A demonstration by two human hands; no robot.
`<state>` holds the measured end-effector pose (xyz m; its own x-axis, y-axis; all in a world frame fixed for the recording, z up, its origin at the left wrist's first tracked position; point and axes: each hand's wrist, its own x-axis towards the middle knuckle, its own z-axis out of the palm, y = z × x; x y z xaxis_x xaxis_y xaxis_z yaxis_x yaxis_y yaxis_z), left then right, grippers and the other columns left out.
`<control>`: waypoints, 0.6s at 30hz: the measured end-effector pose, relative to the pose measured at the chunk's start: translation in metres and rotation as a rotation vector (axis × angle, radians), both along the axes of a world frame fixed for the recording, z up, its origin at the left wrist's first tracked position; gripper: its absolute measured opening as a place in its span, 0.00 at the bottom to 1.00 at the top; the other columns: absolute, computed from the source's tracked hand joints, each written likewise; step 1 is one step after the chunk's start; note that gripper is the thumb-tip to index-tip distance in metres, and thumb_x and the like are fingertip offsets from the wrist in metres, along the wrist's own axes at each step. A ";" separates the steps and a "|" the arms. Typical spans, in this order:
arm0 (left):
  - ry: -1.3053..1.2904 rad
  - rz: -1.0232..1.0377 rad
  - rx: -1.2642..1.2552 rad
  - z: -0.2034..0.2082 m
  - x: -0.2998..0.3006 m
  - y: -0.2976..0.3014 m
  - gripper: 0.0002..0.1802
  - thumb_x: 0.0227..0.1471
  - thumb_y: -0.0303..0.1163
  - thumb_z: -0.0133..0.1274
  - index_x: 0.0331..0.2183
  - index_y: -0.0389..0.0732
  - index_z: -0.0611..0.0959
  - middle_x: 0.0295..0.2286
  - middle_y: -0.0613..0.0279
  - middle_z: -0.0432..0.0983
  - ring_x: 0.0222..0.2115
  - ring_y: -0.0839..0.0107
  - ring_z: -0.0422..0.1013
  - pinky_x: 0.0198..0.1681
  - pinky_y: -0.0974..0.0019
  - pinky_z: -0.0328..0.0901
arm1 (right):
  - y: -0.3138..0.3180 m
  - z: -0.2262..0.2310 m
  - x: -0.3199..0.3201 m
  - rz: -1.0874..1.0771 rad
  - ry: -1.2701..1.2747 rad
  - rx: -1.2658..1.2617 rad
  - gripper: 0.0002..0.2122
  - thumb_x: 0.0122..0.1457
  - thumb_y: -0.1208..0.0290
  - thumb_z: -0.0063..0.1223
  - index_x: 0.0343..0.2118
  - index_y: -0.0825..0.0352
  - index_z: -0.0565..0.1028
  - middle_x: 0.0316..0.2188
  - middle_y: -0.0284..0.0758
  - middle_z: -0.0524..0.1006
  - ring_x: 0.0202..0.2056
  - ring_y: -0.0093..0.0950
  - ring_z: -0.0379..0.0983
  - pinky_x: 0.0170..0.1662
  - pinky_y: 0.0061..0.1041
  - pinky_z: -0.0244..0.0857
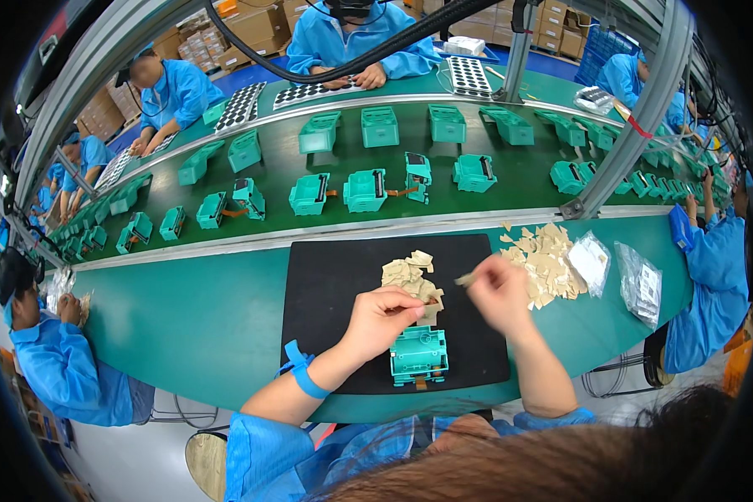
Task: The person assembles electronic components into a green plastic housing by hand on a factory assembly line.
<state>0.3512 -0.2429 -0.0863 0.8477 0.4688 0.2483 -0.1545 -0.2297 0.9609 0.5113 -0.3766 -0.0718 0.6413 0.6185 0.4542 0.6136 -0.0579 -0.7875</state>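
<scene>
Teal plastic housing (pixel 418 355), box-shaped and open-topped, sits on the black mat (pixel 326 284) near its front edge. Left hand (pixel 382 318), just above the housing, pinches a tan paper piece. Right hand (pixel 498 289) pinches a tan strip (pixel 465 279), blurred.

Green bench (pixel 192 318) carries black mat (pixel 335 276), tan paper pieces (pixel 548 259), clear bags (pixel 636 280)
</scene>
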 end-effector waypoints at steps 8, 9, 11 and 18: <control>-0.022 -0.068 -0.596 0.009 0.005 -0.008 0.04 0.46 0.18 0.54 0.29 0.33 0.78 0.25 0.56 0.76 0.25 0.71 0.74 0.29 0.73 0.70 | -0.034 -0.019 0.073 -0.458 -0.492 -0.375 0.03 0.45 0.75 0.54 0.23 0.68 0.75 0.17 0.37 0.74 0.21 0.36 0.69 0.26 0.30 0.63; -0.037 -0.073 -0.600 0.009 0.006 -0.010 0.04 0.46 0.18 0.53 0.29 0.33 0.78 0.25 0.56 0.76 0.26 0.70 0.74 0.29 0.73 0.70 | -0.031 -0.019 0.069 -0.509 -0.668 -0.308 0.05 0.44 0.74 0.56 0.25 0.68 0.76 0.19 0.37 0.75 0.23 0.38 0.70 0.27 0.30 0.64; -0.058 -0.056 -0.604 0.008 0.006 -0.011 0.04 0.47 0.18 0.52 0.29 0.33 0.77 0.26 0.56 0.76 0.26 0.69 0.75 0.29 0.73 0.71 | -0.022 -0.002 0.048 -0.310 -0.498 -0.215 0.06 0.44 0.74 0.57 0.27 0.67 0.76 0.21 0.37 0.76 0.25 0.36 0.71 0.28 0.29 0.64; -0.111 -0.072 -0.614 0.006 0.010 -0.021 0.04 0.48 0.18 0.50 0.29 0.34 0.77 0.27 0.55 0.76 0.28 0.67 0.75 0.31 0.71 0.72 | -0.005 -0.006 -0.016 0.462 0.372 0.050 0.05 0.47 0.77 0.57 0.25 0.70 0.72 0.22 0.29 0.72 0.23 0.14 0.67 0.23 0.11 0.56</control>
<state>0.3609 -0.2639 -0.0808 0.8670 0.4968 0.0400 -0.2554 0.3739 0.8916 0.4953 -0.3819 -0.0774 0.4321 0.8553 0.2861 0.2483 0.1922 -0.9494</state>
